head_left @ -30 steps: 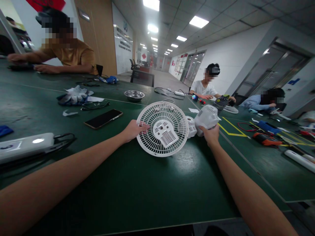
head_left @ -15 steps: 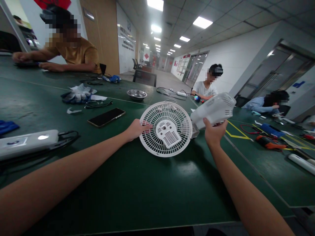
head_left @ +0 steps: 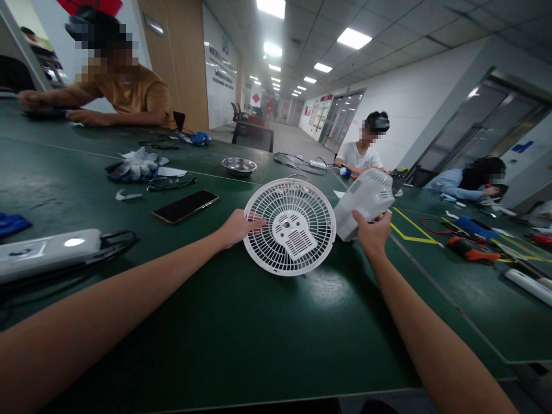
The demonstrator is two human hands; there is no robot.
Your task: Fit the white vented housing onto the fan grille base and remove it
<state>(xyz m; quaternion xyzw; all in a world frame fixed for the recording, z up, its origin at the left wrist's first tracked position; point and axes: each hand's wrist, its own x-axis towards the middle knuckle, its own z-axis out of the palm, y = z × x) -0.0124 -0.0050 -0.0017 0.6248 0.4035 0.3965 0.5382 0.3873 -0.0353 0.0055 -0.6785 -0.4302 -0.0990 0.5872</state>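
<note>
My left hand grips the left rim of a round white fan grille, which is tilted so its slotted centre plate faces me. On the right, my right hand is closed around a white plastic fan motor housing with vents at its upper end. The housing stands just beyond the grille's right edge, its lower end close to the tabletop; whether the two parts touch cannot be made out. My right fingertips are partly hidden behind the housing.
On the green table lie a phone, a steel bowl, gloves and a white device with a cable. An orange multimeter is at the right. Several people sit around the table.
My right hand has brought the motor housing slightly left and down and turned it more upright. The grille and my left hand have stayed nearly in place.
</note>
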